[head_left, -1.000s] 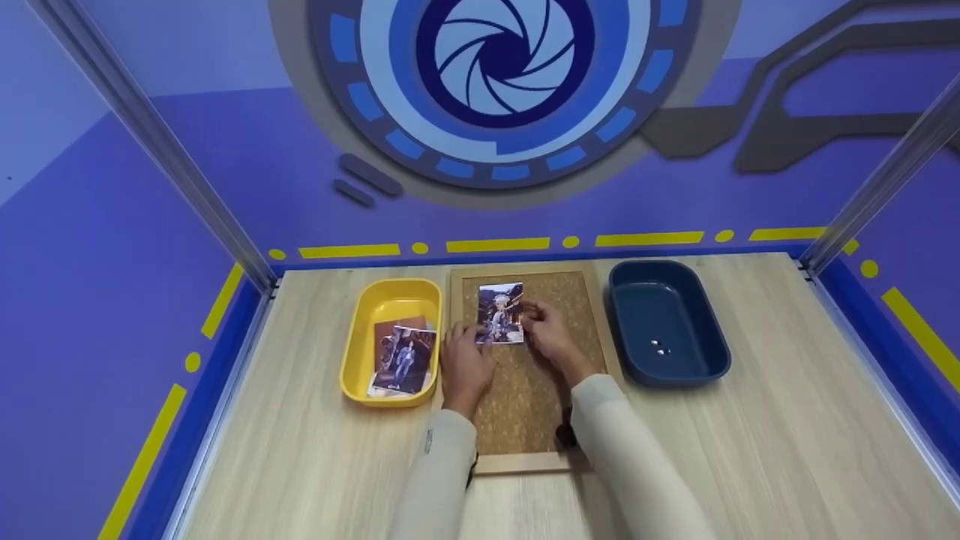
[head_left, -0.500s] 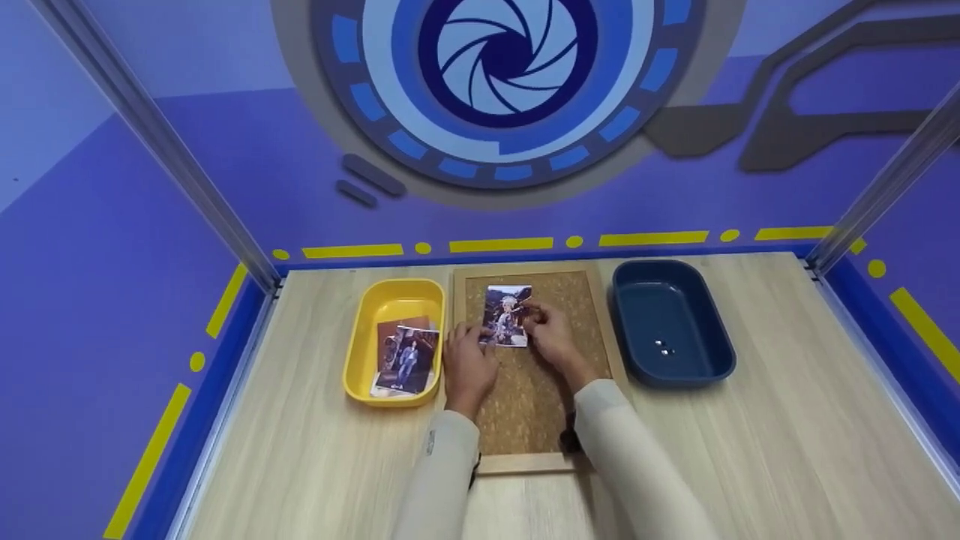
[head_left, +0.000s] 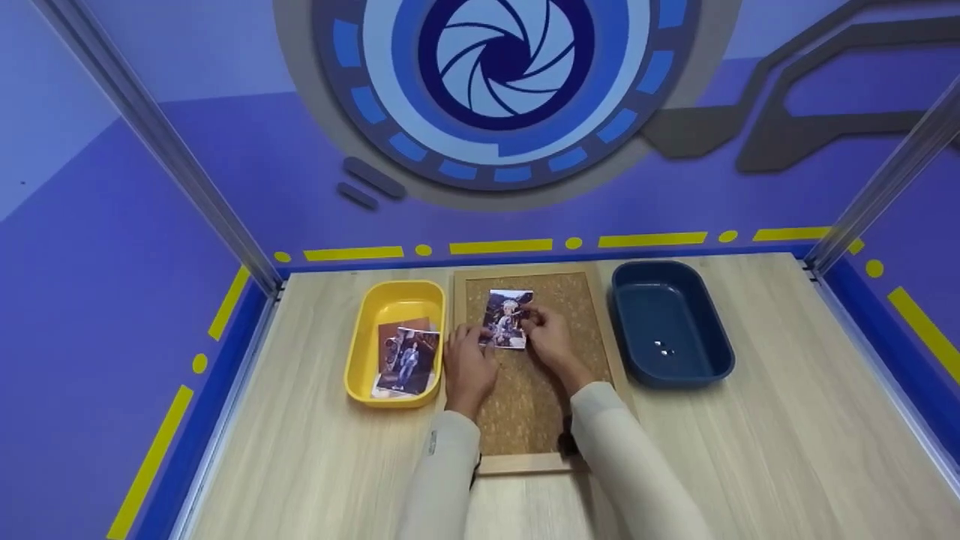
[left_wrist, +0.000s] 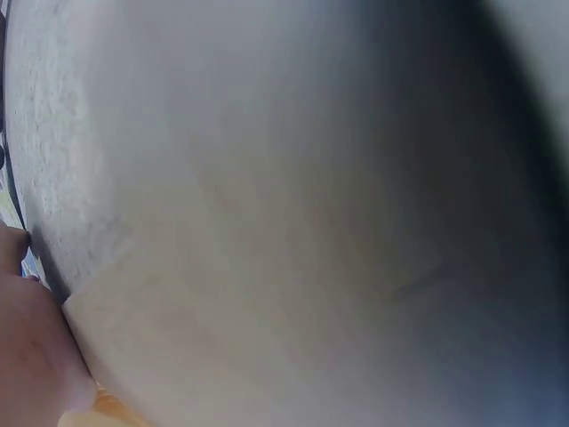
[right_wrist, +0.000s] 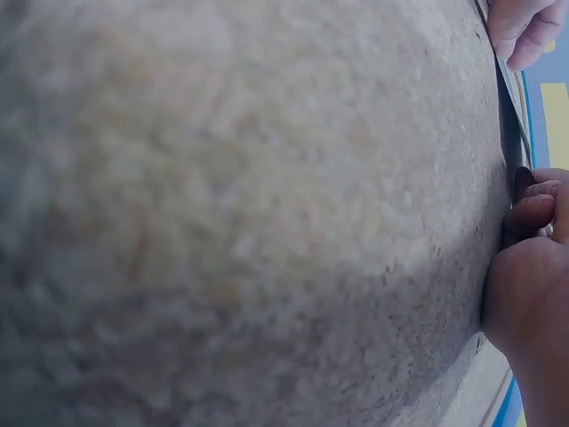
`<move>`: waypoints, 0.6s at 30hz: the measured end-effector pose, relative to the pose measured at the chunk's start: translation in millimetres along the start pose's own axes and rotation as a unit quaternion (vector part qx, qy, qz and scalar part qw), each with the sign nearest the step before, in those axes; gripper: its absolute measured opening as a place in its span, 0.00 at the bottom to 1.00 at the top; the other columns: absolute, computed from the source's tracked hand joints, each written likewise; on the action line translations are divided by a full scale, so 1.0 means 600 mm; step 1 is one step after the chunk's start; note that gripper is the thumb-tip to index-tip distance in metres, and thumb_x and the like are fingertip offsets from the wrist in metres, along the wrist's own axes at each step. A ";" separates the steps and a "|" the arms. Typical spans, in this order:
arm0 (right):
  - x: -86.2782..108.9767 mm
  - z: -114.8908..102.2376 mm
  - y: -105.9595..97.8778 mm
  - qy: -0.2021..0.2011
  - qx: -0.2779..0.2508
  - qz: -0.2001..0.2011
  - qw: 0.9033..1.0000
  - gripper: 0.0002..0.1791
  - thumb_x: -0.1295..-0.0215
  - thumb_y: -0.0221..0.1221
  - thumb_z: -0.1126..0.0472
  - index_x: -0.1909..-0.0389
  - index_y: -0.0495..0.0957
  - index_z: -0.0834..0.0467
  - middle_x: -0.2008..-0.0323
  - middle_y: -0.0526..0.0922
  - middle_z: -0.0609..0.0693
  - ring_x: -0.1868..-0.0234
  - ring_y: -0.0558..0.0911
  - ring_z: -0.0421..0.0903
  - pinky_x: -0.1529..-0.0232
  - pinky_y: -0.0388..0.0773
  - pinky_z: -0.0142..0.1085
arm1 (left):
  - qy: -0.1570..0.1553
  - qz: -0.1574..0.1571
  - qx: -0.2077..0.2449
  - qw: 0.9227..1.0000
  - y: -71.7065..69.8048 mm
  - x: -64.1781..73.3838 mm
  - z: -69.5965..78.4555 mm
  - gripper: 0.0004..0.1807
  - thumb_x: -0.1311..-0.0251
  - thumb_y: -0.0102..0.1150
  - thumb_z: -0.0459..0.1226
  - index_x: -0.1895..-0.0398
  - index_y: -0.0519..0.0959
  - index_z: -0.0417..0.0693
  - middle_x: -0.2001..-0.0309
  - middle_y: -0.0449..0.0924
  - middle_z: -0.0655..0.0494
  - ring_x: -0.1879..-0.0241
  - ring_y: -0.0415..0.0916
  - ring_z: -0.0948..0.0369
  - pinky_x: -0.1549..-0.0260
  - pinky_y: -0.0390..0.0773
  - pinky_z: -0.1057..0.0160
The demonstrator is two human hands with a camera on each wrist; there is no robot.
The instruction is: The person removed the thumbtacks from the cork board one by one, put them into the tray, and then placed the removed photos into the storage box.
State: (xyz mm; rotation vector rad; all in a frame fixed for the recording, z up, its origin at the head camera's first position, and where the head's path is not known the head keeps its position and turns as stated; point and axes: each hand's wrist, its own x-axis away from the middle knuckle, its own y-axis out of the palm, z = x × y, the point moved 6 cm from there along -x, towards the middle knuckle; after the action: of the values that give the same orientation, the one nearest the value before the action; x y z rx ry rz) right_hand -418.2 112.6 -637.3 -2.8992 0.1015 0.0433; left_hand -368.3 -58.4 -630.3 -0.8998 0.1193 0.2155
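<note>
A photo print point(head_left: 507, 313) of a figure against a dark background is over the upper part of a framed corkboard point(head_left: 525, 412). My left hand point(head_left: 471, 366) pinches its lower left corner between thumb and fingers. At the photo's right edge, my right hand point(head_left: 553, 341) holds it with curled fingers. The right wrist view looks along the cork and shows both hands at the photo's thin edge, the left hand point(right_wrist: 523, 34) farther off and the right hand point(right_wrist: 526, 289) nearer. Mostly sleeve point(left_wrist: 267, 294) fills the left wrist view, with a bit of hand point(left_wrist: 40, 356) at its left.
Left of the board stands a yellow tray point(head_left: 358, 330) holding several photos point(head_left: 409, 364). On the right is a dark blue tray point(head_left: 705, 315) with a few small shiny pieces point(head_left: 664, 348) in it. A purple wall point(head_left: 315, 202) rises behind the wooden table point(head_left: 787, 420).
The photo has shifted slightly right and toward me over the corkboard, with both hands keeping their hold. The trays stay as they were.
</note>
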 end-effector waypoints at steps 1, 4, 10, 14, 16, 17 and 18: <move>0.000 0.001 -0.001 0.001 0.005 0.000 1.000 0.17 0.38 0.58 0.74 0.48 0.82 0.65 0.73 0.76 0.49 0.70 0.73 0.41 0.68 0.70 0.29 | -0.003 -0.002 0.000 1.000 0.001 0.000 0.001 0.08 0.35 0.60 0.40 0.54 0.82 0.55 0.48 0.77 0.56 0.42 0.71 0.54 0.38 0.67 0.52; 0.000 0.002 -0.003 0.002 0.014 0.000 1.000 0.16 0.38 0.58 0.74 0.49 0.82 0.65 0.72 0.76 0.49 0.70 0.73 0.41 0.68 0.70 0.29 | -0.009 -0.002 -0.006 1.000 0.003 0.000 0.004 0.09 0.34 0.59 0.41 0.53 0.82 0.56 0.47 0.77 0.56 0.41 0.71 0.54 0.38 0.67 0.52; -0.001 -0.002 -0.005 -0.007 0.017 0.000 1.000 0.16 0.38 0.59 0.73 0.49 0.82 0.65 0.73 0.75 0.48 0.70 0.73 0.41 0.68 0.70 0.29 | -0.009 0.000 -0.018 1.000 0.004 -0.003 0.008 0.10 0.34 0.58 0.43 0.52 0.82 0.57 0.45 0.77 0.56 0.40 0.71 0.54 0.37 0.66 0.52; -0.002 -0.001 -0.002 -0.005 0.019 -0.001 1.000 0.17 0.37 0.59 0.73 0.48 0.82 0.64 0.72 0.75 0.48 0.69 0.73 0.42 0.67 0.69 0.30 | -0.011 0.008 -0.015 1.000 0.003 -0.004 0.006 0.11 0.35 0.59 0.43 0.51 0.82 0.58 0.45 0.77 0.57 0.40 0.71 0.55 0.37 0.65 0.51; -0.002 0.001 -0.002 0.001 0.022 0.001 1.000 0.17 0.37 0.59 0.72 0.47 0.82 0.63 0.72 0.75 0.48 0.68 0.73 0.42 0.67 0.70 0.30 | -0.016 0.011 -0.007 1.000 0.002 -0.004 0.005 0.12 0.36 0.60 0.43 0.50 0.81 0.59 0.46 0.77 0.57 0.41 0.71 0.55 0.37 0.65 0.51; -0.002 0.002 -0.002 0.004 0.021 0.004 1.000 0.17 0.37 0.59 0.72 0.47 0.82 0.63 0.72 0.75 0.48 0.68 0.73 0.42 0.66 0.70 0.30 | -0.017 0.013 0.000 1.000 0.001 -0.003 0.005 0.13 0.37 0.61 0.43 0.50 0.81 0.59 0.46 0.78 0.57 0.41 0.72 0.55 0.37 0.65 0.51; -0.002 0.003 -0.002 0.007 0.019 0.008 1.000 0.17 0.37 0.59 0.72 0.47 0.82 0.63 0.72 0.75 0.48 0.68 0.73 0.43 0.66 0.70 0.31 | -0.018 0.015 0.006 1.000 0.001 -0.003 0.004 0.13 0.37 0.61 0.43 0.49 0.81 0.59 0.46 0.78 0.57 0.41 0.72 0.55 0.37 0.66 0.51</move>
State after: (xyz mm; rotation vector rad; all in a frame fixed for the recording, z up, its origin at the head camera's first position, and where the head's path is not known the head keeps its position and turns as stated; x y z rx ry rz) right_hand -419.5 114.4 -638.6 -2.8607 0.1253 0.0247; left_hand -370.3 -56.3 -628.6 -0.8820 0.1007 0.2581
